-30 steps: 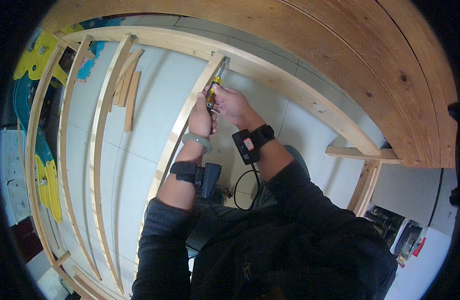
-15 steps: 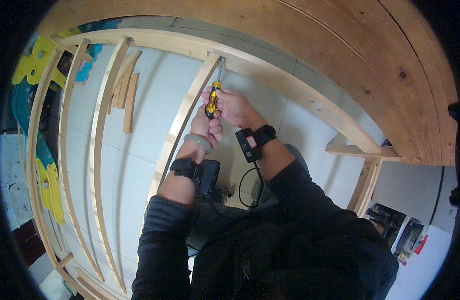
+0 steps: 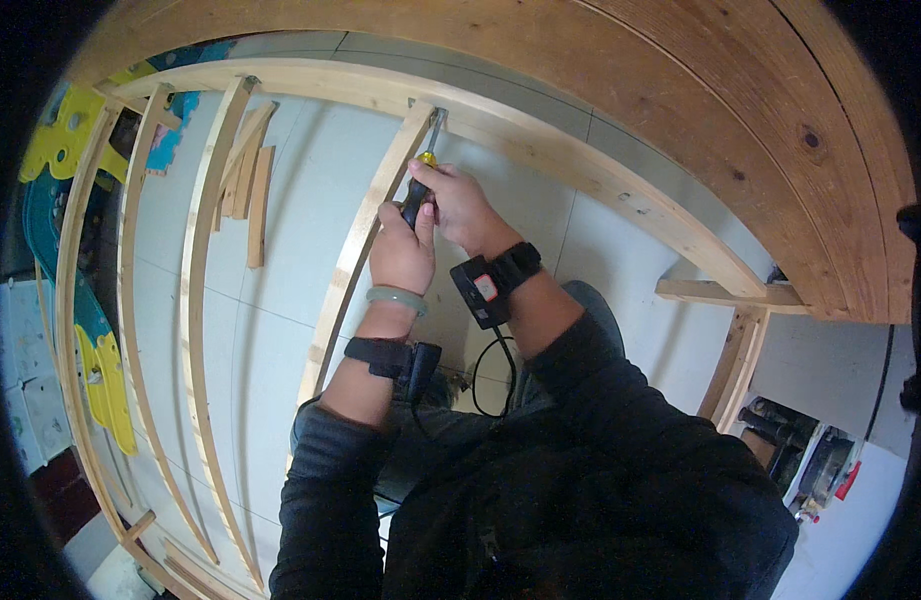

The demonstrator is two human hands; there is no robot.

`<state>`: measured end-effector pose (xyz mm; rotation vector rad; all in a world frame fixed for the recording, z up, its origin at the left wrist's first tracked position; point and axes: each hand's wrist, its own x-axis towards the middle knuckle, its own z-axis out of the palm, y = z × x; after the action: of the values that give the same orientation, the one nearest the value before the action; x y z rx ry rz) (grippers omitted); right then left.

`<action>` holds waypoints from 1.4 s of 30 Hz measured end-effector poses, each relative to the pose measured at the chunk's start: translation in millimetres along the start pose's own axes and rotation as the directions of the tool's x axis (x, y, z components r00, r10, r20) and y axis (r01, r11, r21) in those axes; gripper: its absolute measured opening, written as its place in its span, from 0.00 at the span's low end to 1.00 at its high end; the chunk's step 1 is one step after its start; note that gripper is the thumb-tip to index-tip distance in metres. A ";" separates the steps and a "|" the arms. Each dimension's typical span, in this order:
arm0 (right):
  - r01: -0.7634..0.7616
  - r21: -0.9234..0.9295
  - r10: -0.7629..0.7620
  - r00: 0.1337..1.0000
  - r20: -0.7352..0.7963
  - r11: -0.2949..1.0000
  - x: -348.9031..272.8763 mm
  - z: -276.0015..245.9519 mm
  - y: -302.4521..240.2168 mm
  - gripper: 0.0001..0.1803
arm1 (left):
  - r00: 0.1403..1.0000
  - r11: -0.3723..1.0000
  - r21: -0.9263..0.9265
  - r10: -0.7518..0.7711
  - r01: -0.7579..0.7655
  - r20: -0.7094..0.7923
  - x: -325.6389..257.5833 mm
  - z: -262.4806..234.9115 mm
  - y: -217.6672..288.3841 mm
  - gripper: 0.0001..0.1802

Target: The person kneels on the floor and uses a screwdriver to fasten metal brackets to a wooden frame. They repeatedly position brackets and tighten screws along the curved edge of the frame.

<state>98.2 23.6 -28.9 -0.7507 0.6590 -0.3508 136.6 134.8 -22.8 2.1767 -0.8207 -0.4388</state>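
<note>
Left hand [image 3: 402, 258] and right hand [image 3: 462, 205] both grasp a screwdriver [image 3: 427, 158], the left round the butt of its handle and the right just above. Its shaft points away to a small metal bracket [image 3: 440, 114], in the corner where a slat [image 3: 365, 220] meets a long rail [image 3: 580, 175] of a pale wooden frame [image 3: 192, 230] (whether the tip sits in a screw is too small to tell). Under the frame spreads a light tiled floor [image 3: 280, 300], thin dark lines between its tiles. Loose wood strips [image 3: 260, 215] lie there between two slats. Wide brown planks [image 3: 680, 110] curve across the upper right; yellow plastic panels [image 3: 65, 140] and a blue mat [image 3: 170, 145] lie on the left, and a dark machine [image 3: 818, 472] with a red part stands at the lower right.
</note>
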 end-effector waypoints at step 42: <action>0.053 -0.047 -0.054 0.998 -0.019 0.997 10.2 15.4 -3.9 0.16 | 0.989 0.953 0.293 0.113 -0.081 -0.094 16.8 -31.2 3.2 0.23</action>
<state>115.8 23.6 -22.0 -0.8112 0.6689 -0.3940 164.2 138.4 -0.8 2.3894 -0.9759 -0.1541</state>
